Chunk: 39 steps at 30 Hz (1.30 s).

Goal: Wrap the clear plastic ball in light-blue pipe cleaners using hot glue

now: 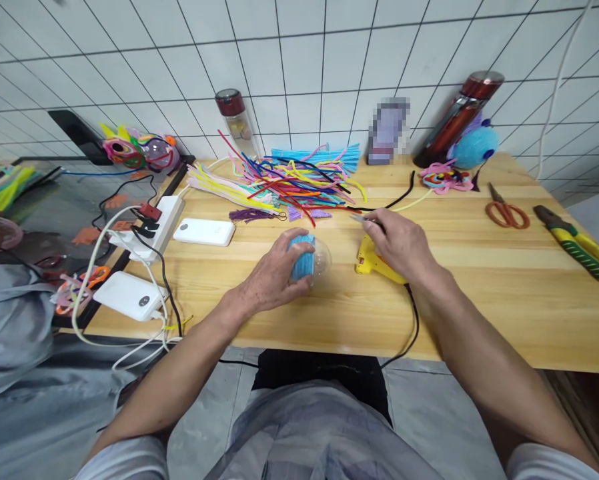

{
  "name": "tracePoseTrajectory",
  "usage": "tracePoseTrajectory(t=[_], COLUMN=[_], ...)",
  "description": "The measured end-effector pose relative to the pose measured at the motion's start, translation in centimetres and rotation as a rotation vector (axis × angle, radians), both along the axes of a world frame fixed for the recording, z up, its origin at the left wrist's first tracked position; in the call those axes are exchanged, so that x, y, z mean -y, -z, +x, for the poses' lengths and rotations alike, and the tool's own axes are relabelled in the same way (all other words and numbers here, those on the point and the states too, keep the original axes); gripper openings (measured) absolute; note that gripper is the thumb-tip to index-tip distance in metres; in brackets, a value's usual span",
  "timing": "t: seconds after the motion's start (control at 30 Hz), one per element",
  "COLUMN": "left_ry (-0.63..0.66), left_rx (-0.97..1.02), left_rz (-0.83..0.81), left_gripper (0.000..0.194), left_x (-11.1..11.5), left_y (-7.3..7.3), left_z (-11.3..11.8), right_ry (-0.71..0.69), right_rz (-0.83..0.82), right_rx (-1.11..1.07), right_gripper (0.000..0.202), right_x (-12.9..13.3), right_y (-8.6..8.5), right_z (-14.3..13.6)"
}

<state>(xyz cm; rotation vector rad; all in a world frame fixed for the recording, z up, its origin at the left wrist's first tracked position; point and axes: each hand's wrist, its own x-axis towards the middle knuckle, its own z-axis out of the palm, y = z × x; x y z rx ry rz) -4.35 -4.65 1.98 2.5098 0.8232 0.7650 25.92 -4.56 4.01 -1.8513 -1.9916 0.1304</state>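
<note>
Just left of a yellow plastic glue gun (369, 261), on a pale striped-wood worktop (504, 287), sits a clear round plastic ball partly wrapped in blue fuzzy strips (309, 260). It isn't touching the gun. The left hand (274, 273) has it: fingers curled round the blue side, thumb on the near edge, with the see-through part poking out toward the gun. Can't tell if it's resting fully on the wood or slightly lifted.

The right hand (403, 243) is right over the glue gun, fingers closed in a pinch on a slim grey-tipped tool (358, 218). Could be tweezers, but too much is covered to say. Doesn't look like it's gripping the gun itself.

As for handling, I'd bet the ball is super light and probably hollow. The bare plastic looks slick and would likely dent or crack if squeezed, and being round it'd want to roll. The blue bit should be softer and grippier, so I'd hold there like the left hand does, with a light spread grip and no pressing on the clear dome.

Beyond the gun and to its left there's a messy pile of multicoloured fuzzy craft stems (299, 183); off to its right, orange-handled metal scissors (507, 215).
</note>
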Motion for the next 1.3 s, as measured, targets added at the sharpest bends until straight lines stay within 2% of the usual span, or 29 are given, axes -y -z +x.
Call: tracePoseTrajectory(t=[0.1, 0.23, 0.33, 0.43, 0.5, 0.57, 0.63, 0.67, 0.77, 0.93, 1.1, 1.3], left_ry=[0.010, 0.022, 0.024, 0.017, -0.006, -0.030, -0.041, -0.042, -0.053, -0.097, -0.081, -0.082], left_rx=[0.031, 0.054, 0.072, 0.091, 0.098, 0.104, 0.105, 0.103, 0.098, 0.073, 0.064, 0.076], left_rz=[-0.010, -0.031, -0.039, -0.048, -0.065, -0.085, -0.099, -0.103, -0.111, -0.148, -0.127, -0.071], left_gripper=[0.053, 0.051, 0.049, 0.049, 0.048, 0.048, 0.047, 0.047, 0.045, 0.047, 0.053, 0.058], left_x=[-0.3, -0.5, -0.7, -0.9, -1.1, -1.2, -1.3, -1.4, -1.5, -1.6, -1.7, -1.7], left_y=[0.0, 0.0, 0.2, 0.5, 0.6, 0.6, 0.5, 0.5, 0.3, -0.1, -0.3, 0.4], left_z=[-0.2, -0.4, -0.5, -0.4, -0.2, -0.1, 0.0, 0.0, 0.1, 0.5, 0.4, 0.5], right_ry=[0.175, 0.306, 0.320, 0.193, -0.032, -0.331, -0.499, -0.539, -0.577, -0.564, -0.526, -0.512], right_rz=[-0.204, -0.449, -0.462, -0.206, -0.045, -0.003, 0.024, 0.036, 0.062, 0.122, 0.172, 0.184], right_rx=[0.134, 0.265, 0.338, 0.271, 0.077, -0.117, -0.201, -0.221, -0.241, -0.227, -0.193, -0.199], right_gripper=[0.035, 0.036, 0.033, 0.039, 0.051, 0.063, 0.070, 0.074, 0.081, 0.093, 0.090, 0.089], right_x=[-0.9, -1.6, -1.1, 0.5, 1.8, 2.8, 3.3, 3.3, 3.0, 2.4, 2.3, 2.2], right_y=[-1.0, -1.1, -0.7, -0.3, 0.2, 0.9, 1.7, 2.0, 2.9, 4.0, 5.0, 5.1], right_z=[2.5, 5.3, 5.8, 3.9, 1.5, -1.3, -3.6, -4.5, -5.9, -6.3, -6.8, -7.0])
